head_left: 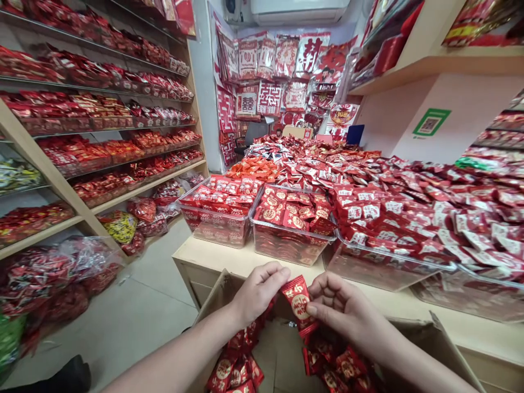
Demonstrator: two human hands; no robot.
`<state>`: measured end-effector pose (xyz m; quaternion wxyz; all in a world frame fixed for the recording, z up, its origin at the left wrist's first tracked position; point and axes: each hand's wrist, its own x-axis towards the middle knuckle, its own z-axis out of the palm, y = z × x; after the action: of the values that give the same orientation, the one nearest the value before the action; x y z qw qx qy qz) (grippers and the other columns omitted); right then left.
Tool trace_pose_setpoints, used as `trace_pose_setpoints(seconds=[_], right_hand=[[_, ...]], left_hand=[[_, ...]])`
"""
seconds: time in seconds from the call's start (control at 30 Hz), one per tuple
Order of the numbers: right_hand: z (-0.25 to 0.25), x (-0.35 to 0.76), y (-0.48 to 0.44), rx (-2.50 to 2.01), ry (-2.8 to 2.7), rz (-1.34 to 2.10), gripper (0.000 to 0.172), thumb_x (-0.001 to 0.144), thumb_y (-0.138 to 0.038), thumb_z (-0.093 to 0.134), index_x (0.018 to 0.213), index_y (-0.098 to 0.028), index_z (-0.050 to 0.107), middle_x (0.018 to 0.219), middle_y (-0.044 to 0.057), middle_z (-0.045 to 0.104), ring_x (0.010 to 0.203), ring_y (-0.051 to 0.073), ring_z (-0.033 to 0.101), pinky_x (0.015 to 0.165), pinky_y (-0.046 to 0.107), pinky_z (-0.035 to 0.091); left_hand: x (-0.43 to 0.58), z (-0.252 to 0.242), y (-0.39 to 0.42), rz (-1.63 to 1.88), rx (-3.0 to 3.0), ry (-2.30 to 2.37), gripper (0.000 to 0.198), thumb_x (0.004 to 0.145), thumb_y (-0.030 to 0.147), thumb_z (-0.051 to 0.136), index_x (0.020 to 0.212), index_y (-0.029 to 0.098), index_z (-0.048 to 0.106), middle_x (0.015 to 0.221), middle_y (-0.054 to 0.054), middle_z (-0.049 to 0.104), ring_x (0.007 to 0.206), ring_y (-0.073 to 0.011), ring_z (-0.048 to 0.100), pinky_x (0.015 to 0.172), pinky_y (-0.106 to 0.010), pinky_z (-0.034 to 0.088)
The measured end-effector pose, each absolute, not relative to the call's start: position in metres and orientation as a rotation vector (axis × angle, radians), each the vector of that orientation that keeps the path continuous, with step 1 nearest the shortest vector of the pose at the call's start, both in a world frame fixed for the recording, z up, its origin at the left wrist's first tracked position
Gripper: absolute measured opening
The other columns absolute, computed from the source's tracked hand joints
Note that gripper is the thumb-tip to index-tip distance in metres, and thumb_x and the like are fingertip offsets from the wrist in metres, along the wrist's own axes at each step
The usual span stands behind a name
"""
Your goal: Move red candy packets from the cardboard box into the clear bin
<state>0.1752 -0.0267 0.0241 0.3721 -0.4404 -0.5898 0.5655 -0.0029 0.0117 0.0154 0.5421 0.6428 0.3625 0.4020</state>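
A red candy packet [297, 297] with a cream round label and pale lettering is held upright, slightly tilted, between my two hands. My left hand [258, 290] pinches its upper left corner, fingers closed. On its right side, the thumb and curled fingers of my right hand [343, 303] grip the wrapper. Below them is an open cardboard box [426, 341], partly hidden by my forearms. Loose red packets [235, 371] of the same look lie in the box on the left, and another pile of packets [341, 368] sits under my right hand.
Beyond the box, clear plastic bins [292, 248] of red packets line a pale wooden counter [245, 262]. Shelves [123, 196] full of red packets rise on the left. Bulging plastic bags [61, 278] rest on the floor there, near a dark shoe [67, 376].
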Motion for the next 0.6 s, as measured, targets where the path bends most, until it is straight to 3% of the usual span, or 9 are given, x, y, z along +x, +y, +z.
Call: trace_pose_setpoints(seconds=[0.1, 0.2, 0.27, 0.37, 0.47, 0.6], right_hand=[[0.058, 0.182, -0.011, -1.196, -1.712, 1.113, 0.02, 0.072, -0.035, 0.055, 0.08, -0.018, 0.047, 0.074, 0.002, 0.057, 0.069, 0.013, 0.056, 0.062, 0.025, 0.045], [0.098, 0.186, 0.031, -1.325, -1.794, 0.719, 0.023, 0.069, -0.038, 0.056, 0.076, -0.017, 0.049, 0.069, 0.003, 0.06, 0.063, 0.014, 0.057, 0.057, 0.026, 0.045], [0.115, 0.181, 0.067, -1.473, -1.822, 0.488, 0.023, 0.068, -0.037, 0.057, 0.077, -0.017, 0.051, 0.068, 0.004, 0.061, 0.061, 0.014, 0.057, 0.055, 0.026, 0.044], [0.121, 0.163, 0.118, -1.731, -1.857, 0.357, 0.017, 0.065, -0.03, 0.06, 0.069, -0.015, 0.055, 0.066, 0.004, 0.062, 0.06, 0.014, 0.056, 0.053, 0.024, 0.042], [0.113, 0.143, 0.15, -1.837, -1.871, 0.344, 0.016, 0.061, -0.026, 0.064, 0.058, -0.013, 0.055, 0.06, 0.005, 0.06, 0.058, 0.015, 0.056, 0.051, 0.024, 0.041], [0.102, 0.13, 0.166, -1.892, -1.889, 0.366, 0.017, 0.065, -0.027, 0.062, 0.063, -0.011, 0.055, 0.061, 0.003, 0.06, 0.057, 0.012, 0.056, 0.052, 0.024, 0.043]], left_hand=[[-0.019, 0.05, 0.037, 1.192, 1.8, 1.026, 0.023, 0.074, 0.036, 0.05, 0.063, 0.016, 0.05, 0.055, 0.004, 0.045, 0.052, -0.0078, 0.04, 0.05, -0.02, 0.032], [-0.027, 0.089, 0.086, 1.282, 2.259, 1.199, 0.016, 0.07, 0.031, 0.053, 0.074, 0.018, 0.061, 0.077, -0.001, 0.058, 0.07, -0.0128, 0.05, 0.065, -0.024, 0.038], [-0.024, 0.107, 0.122, 1.048, 2.55, 1.212, 0.02, 0.068, 0.028, 0.052, 0.083, 0.02, 0.064, 0.087, -0.002, 0.061, 0.081, -0.0149, 0.052, 0.073, -0.025, 0.038], [-0.015, 0.115, 0.163, 0.526, 2.759, 1.308, 0.027, 0.061, 0.027, 0.056, 0.087, 0.026, 0.065, 0.086, 0.001, 0.064, 0.08, -0.0152, 0.055, 0.072, -0.023, 0.039], [-0.012, 0.11, 0.18, 0.384, 2.803, 1.333, 0.023, 0.058, 0.029, 0.058, 0.079, 0.028, 0.067, 0.075, 0.002, 0.066, 0.071, -0.0156, 0.057, 0.065, -0.022, 0.039], [-0.02, 0.105, 0.179, 0.301, 2.845, 1.362, 0.024, 0.061, 0.032, 0.051, 0.078, 0.028, 0.068, 0.074, -0.001, 0.066, 0.067, -0.017, 0.057, 0.059, -0.024, 0.038]])
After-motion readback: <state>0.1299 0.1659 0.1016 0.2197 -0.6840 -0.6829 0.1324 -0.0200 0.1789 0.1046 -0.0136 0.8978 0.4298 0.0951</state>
